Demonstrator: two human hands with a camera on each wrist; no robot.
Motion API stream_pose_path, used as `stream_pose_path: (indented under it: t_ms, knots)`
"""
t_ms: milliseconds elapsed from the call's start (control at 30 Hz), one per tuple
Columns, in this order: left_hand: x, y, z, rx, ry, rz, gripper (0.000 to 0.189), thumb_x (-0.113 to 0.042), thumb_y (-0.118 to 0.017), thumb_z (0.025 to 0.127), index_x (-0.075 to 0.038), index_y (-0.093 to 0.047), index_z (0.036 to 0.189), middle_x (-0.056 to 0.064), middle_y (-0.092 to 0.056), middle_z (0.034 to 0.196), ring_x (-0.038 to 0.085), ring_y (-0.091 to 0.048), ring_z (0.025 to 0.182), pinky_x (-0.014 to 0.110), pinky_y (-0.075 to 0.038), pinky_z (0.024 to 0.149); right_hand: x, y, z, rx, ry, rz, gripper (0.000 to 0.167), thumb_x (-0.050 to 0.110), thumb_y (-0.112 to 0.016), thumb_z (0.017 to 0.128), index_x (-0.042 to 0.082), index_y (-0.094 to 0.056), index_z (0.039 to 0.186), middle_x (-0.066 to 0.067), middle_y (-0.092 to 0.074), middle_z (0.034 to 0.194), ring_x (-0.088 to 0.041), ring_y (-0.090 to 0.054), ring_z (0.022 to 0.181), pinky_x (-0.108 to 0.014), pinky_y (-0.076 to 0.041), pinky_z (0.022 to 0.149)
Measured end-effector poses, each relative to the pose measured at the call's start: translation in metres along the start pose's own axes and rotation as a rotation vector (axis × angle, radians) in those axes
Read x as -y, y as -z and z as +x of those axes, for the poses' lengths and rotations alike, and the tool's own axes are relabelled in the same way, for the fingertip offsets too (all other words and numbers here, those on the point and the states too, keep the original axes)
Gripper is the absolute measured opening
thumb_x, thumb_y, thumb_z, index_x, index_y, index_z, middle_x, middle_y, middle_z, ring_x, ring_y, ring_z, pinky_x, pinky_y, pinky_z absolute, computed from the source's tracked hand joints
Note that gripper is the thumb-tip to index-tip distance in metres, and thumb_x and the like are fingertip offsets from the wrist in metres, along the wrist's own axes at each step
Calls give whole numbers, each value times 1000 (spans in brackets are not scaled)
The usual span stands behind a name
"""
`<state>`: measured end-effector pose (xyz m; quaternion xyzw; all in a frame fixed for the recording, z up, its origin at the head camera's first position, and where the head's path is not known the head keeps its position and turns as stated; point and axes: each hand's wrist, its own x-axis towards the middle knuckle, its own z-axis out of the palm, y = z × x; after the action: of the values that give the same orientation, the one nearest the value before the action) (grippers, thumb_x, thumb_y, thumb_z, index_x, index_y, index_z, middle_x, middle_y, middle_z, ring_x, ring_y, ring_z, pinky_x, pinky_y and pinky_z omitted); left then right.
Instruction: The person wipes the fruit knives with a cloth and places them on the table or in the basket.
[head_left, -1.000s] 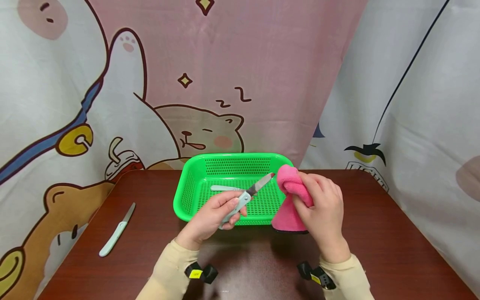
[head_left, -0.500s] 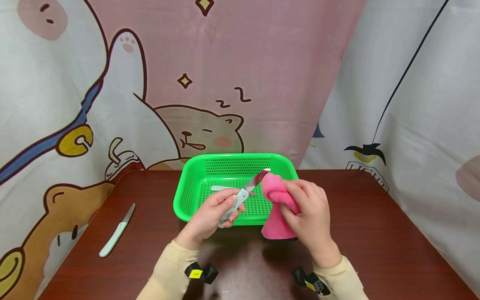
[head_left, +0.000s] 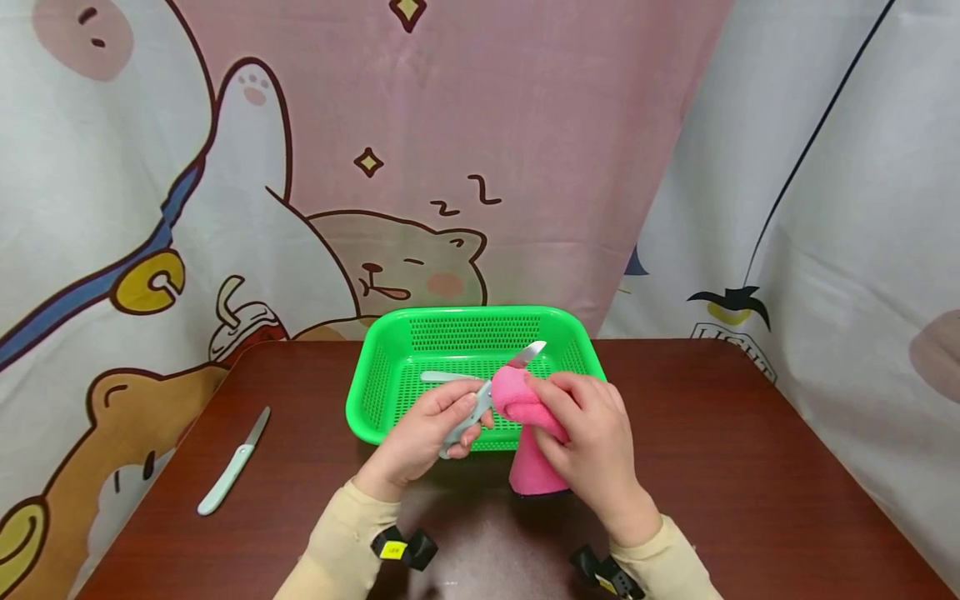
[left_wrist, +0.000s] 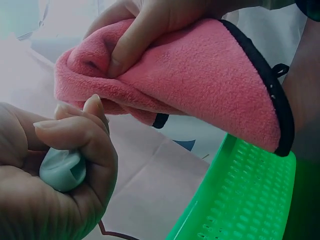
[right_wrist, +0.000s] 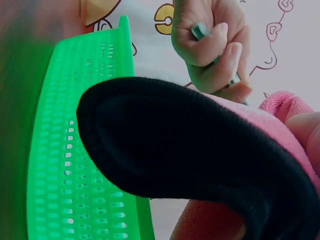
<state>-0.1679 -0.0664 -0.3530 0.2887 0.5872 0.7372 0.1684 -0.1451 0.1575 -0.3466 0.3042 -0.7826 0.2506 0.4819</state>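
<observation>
My left hand [head_left: 423,429] grips the pale green handle of a knife [head_left: 528,355], its blade pointing up and to the right over the basket. In the left wrist view the handle's butt end [left_wrist: 63,169] pokes out of the curled fingers. My right hand [head_left: 596,446] pinches a bunched pink cloth [head_left: 542,458] with dark edging. The cloth wraps the lower blade near the handle, and only the tip half shows beyond it. In the right wrist view the cloth's black edge [right_wrist: 150,135] hides most of the right hand.
A green perforated basket [head_left: 363,400] stands at the back of the brown table [head_left: 750,467]. Inside it lies another pale-handled knife [head_left: 442,377], partly hidden by the left hand. A third knife [head_left: 228,475] lies at the table's left. A printed curtain [head_left: 570,167] hangs behind.
My right hand has moved left and slightly down, bringing the cloth from beyond the blade's tip along the blade to near the handle. The left hand has stayed almost still.
</observation>
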Motion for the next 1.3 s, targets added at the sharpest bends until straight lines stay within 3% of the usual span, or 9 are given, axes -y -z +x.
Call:
stream_pose_path:
  t_ms: [300, 933, 1300]
  knots:
    - [1, -1, 0, 21, 0, 6, 34, -15, -43, 107, 10, -50, 128, 4, -59, 88, 9, -47, 62, 18, -37, 49, 4, -2, 0, -9, 27, -26, 32, 33, -54, 96, 16, -73, 115, -10, -64, 95, -27, -61, 84, -48, -46, 70]
    - [0, 0, -1, 74, -19, 50, 31, -16, -44, 107, 8, -53, 124, 4, -58, 86, 9, -45, 61, 18, -37, 48, 4, -3, -2, -36, -13, -70, 30, 25, -54, 90, 17, -74, 110, -11, -64, 93, -28, -62, 82, -49, -45, 67]
    - [2, 0, 0, 66, -10, 83, 29, -14, -44, 106, 11, -53, 119, 8, -57, 86, 9, -45, 62, 19, -36, 48, -4, 1, -2, -31, -52, -90, 34, 36, -53, 95, 14, -73, 112, -13, -64, 95, -32, -61, 81, -49, -45, 67]
